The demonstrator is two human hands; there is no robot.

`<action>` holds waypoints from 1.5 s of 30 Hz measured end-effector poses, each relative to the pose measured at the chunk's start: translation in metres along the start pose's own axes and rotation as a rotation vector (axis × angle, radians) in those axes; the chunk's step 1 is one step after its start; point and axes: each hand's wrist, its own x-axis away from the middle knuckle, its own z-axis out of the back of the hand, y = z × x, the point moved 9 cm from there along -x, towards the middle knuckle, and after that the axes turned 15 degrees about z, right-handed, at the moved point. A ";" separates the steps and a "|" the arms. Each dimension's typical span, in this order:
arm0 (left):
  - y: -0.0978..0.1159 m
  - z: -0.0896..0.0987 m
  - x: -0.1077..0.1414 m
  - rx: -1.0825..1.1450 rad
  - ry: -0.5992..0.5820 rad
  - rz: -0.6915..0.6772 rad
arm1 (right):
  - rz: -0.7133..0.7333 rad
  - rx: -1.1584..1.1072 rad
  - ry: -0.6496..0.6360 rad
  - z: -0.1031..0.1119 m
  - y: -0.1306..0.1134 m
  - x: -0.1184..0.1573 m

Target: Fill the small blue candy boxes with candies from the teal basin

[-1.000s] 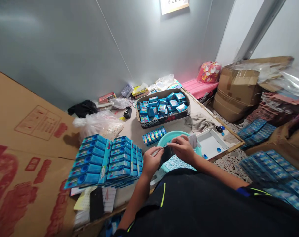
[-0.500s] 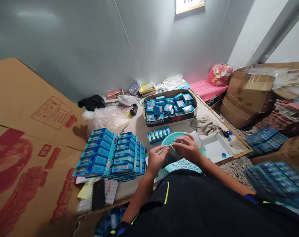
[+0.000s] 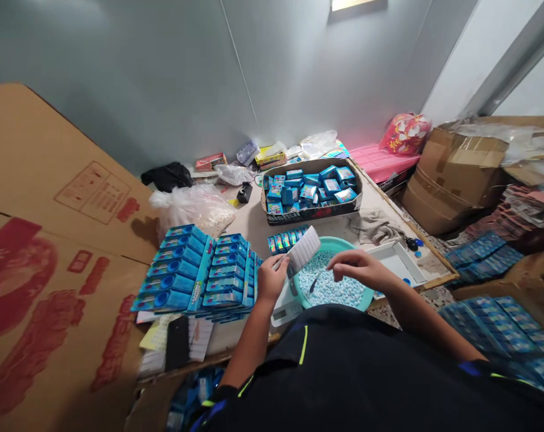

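Observation:
My left hand [image 3: 272, 279] is closed on the lower left end of a white ridged panel [image 3: 304, 248]. The panel stands tilted at the left rim of a turquoise basin [image 3: 366, 298]. Small pale blue and white pellets [image 3: 339, 289] fill the basin. My right hand [image 3: 355, 267] is over the basin's right side, its fingers pinched on the thin handle of a small spoon [image 3: 315, 282]. The spoon's dark bowl points down towards the pellets; whether it touches them I cannot tell. Left of the basin is a row of small blue packs [image 3: 278, 242], partly hidden by the panel.
Blue blister-like packs [image 3: 182, 270] are stacked to the left, beside a large carton [image 3: 65, 258]. Behind the basin, a dark open box [image 3: 314, 215] holds blue packs. A white tray [image 3: 400, 264] and grey cloth [image 3: 377, 227] lie right. A pale device [image 3: 284, 309] shows beside the basin.
The panel has turned so that its ridged white face shows, and it no longer covers the pellets. My right hand has moved right and away from my left, with the spoon lowered.

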 end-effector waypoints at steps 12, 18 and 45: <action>-0.004 -0.049 0.022 0.022 -0.360 0.078 | 0.274 0.640 0.040 -0.038 0.024 -0.026; -0.003 -0.042 0.023 0.111 -0.410 0.175 | 0.438 0.762 0.057 -0.041 0.017 -0.019; 0.009 -0.037 0.019 0.153 -0.327 0.168 | 0.434 0.762 0.315 -0.031 -0.002 0.009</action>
